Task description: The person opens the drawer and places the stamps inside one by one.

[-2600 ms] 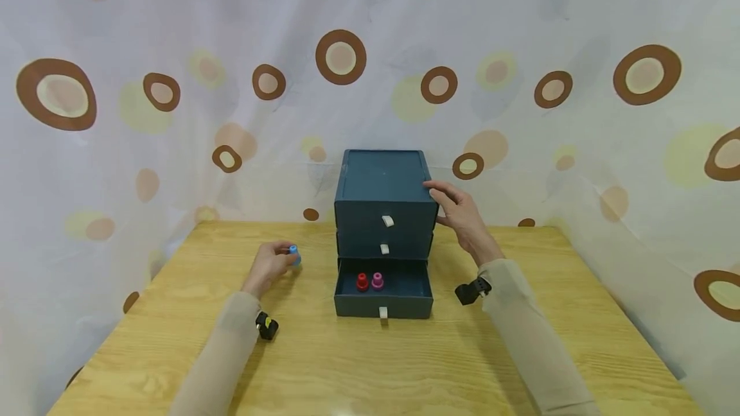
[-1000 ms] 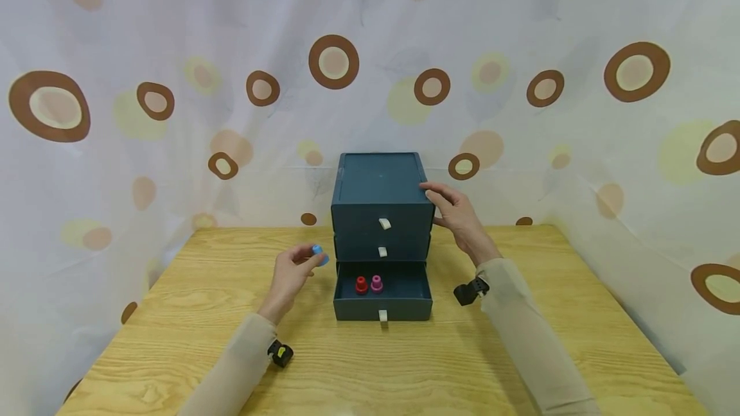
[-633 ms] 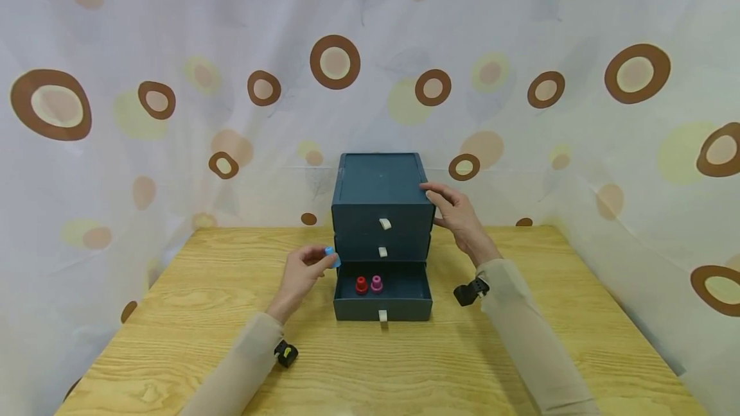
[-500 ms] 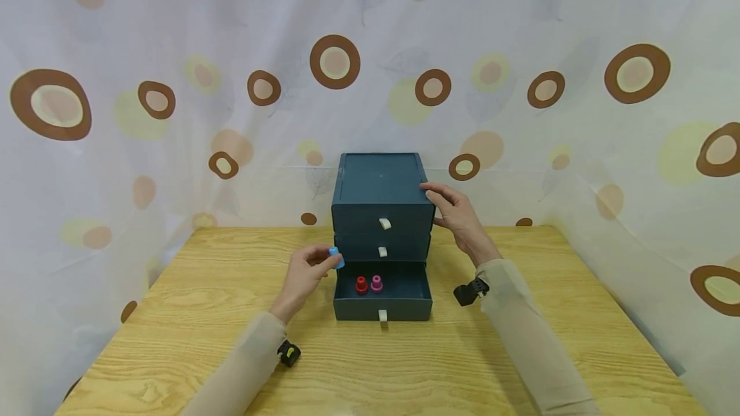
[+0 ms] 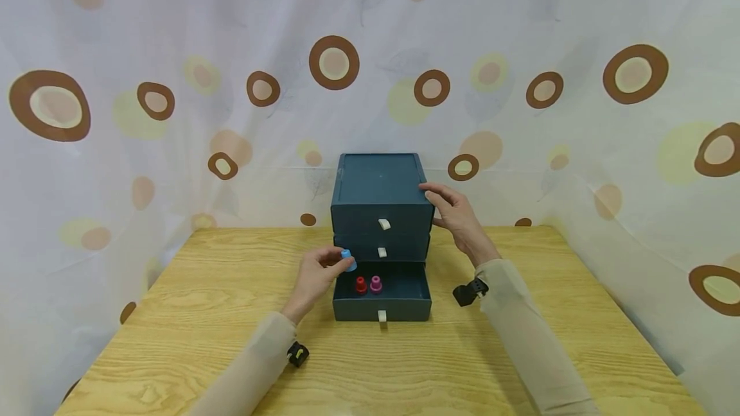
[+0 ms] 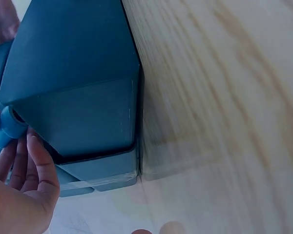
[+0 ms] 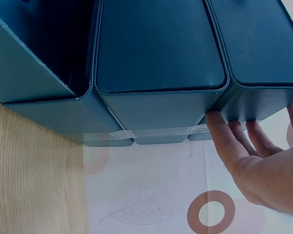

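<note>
The dark blue drawer unit (image 5: pixel 381 210) stands at the back of the tabletop (image 5: pixel 370 358), three drawers stacked, and it is the biggest thing near either hand. The right hand (image 5: pixel 457 217) rests against its right side at the level of the top drawer, fingers (image 7: pixel 224 134) straight and lying along the wall and edge, curled round nothing; the right wrist view shows the fingertips touching the lower corner of the box wall.

The bottom drawer (image 5: pixel 383 291) is pulled out toward the person, its open tray lying just below and to the right of the left hand's fingers. Inside it, a red piece (image 5: pixel 361 284) and a pink piece (image 5: pixel 376 283) stand upright side by side, near the left half of the tray, close together but apart.

The left hand (image 5: pixel 315 278) is the nearer one to that tray. Its fingers are clamped on a small blue piece (image 5: pixel 347 259), pinched between thumb and fingertips and held above the left rim of the open drawer, in front of the middle drawer's face. From those fingers, the free floor of the tray lies down and slightly right, with the red piece the closest neighbour just beyond. The blue piece appears roughly upright with its cap uppermost; in the left wrist view it (image 6: pixel 7 127) shows beside the blue box wall, at the fingertips.
</note>
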Available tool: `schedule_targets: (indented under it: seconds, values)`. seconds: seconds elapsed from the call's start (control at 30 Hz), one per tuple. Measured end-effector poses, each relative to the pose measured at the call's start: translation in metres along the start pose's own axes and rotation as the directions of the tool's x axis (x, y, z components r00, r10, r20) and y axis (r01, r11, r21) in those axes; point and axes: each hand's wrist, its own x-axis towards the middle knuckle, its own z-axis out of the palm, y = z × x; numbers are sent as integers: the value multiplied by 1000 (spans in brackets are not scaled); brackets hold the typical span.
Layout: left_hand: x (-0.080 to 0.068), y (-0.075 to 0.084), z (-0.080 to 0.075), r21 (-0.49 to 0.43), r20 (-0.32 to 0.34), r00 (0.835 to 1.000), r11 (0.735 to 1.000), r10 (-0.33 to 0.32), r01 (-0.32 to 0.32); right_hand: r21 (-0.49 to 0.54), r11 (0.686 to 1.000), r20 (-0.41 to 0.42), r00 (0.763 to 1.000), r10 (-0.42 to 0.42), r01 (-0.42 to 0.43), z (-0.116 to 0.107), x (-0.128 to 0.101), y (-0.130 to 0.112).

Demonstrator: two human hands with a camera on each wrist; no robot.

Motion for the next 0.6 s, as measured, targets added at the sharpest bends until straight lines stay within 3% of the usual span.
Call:
schedule_targets:
  seconds: [0.17, 0.6]
  values:
    - [1, 4, 4, 19, 59, 997, 998, 53, -54, -2, 1000, 0, 1000, -6, 6, 0, -1, -1]
    - [5, 7, 20, 166, 227, 972, 981, 61, -100, -12, 1000, -5, 1000, -4, 3, 0, -2, -1]
